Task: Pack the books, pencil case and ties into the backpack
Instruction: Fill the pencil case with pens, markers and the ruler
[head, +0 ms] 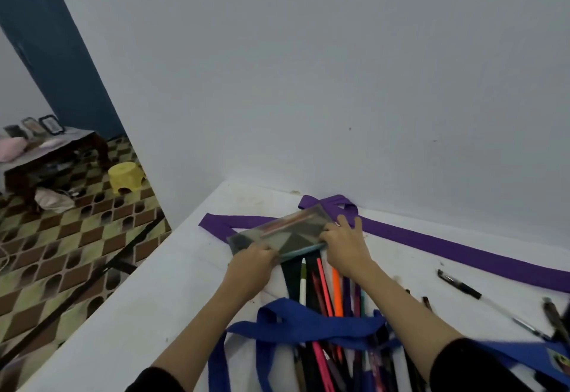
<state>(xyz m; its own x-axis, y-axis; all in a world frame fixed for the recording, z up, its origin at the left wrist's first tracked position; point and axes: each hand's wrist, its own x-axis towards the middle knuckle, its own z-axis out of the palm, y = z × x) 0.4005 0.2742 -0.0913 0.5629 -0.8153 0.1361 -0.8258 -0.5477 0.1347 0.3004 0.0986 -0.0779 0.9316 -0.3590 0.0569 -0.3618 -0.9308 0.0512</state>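
Both the left hand (256,257) and right hand (342,239) gripped the pencil case (277,232) at lower centre; ties lay loose, no backpack visible, so packing appeared barely begun.

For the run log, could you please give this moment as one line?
left hand: grips pencil case | right hand: grips case's other end | pens: loose on table

Pencil case (279,234) motion-blurred, contents unreadable. Purple tie (431,245) cut off right edge. Blue tie (308,323), pens (327,314) run off bottom edge.
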